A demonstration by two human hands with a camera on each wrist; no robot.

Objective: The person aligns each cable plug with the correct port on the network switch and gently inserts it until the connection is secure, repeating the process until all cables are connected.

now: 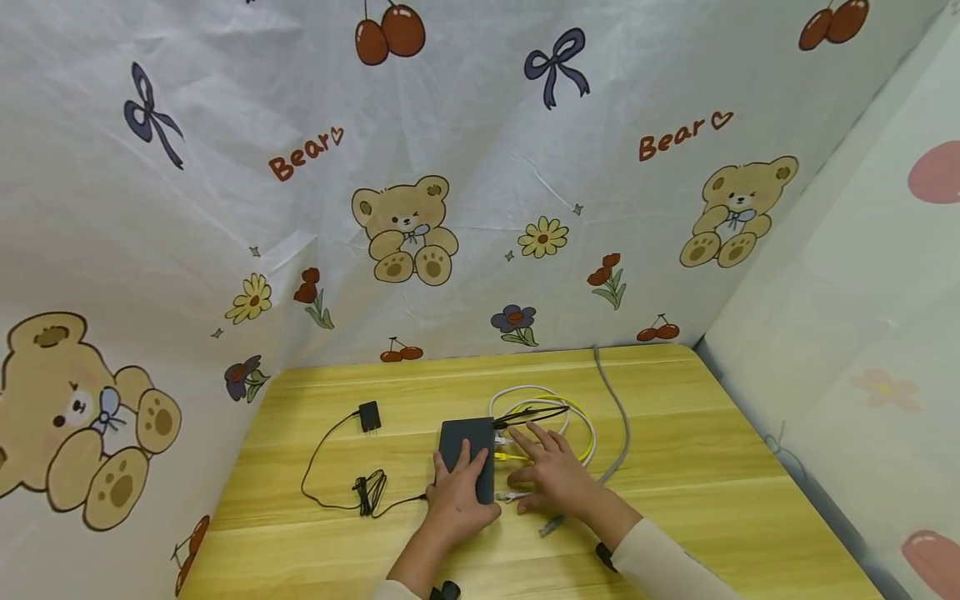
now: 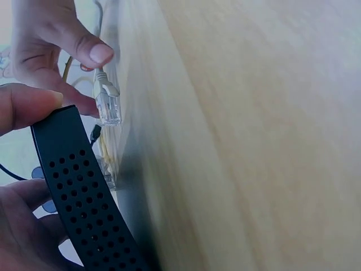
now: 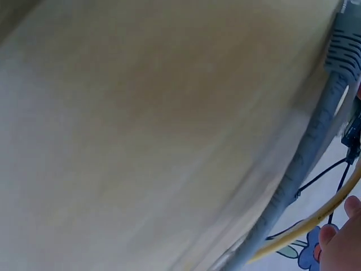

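Observation:
A flat black network box [image 1: 486, 479] lies on the table, and its side with round vent holes shows in the left wrist view. My left hand [image 1: 457, 496] rests on it with spread fingers, the thumb at the near right corner. Just right of the box, my right hand [image 1: 558, 479] pinches a white network cable between thumb and finger, close behind its clear plug [image 2: 109, 107]. That plug points toward the box and is outside it. Further back, a yellow cable's plug [image 1: 510, 456] and a white plug [image 1: 504, 441] sit at the box's right side.
A grey network cable [image 1: 621, 417] curves from the back edge under my right arm, its loose plug [image 1: 551, 527] lying near my wrist. Thin black wires [image 1: 543, 412] and coiled cables lie behind. Left of the box, a black power adapter [image 1: 370, 416] has a bundled cord [image 1: 367, 492].

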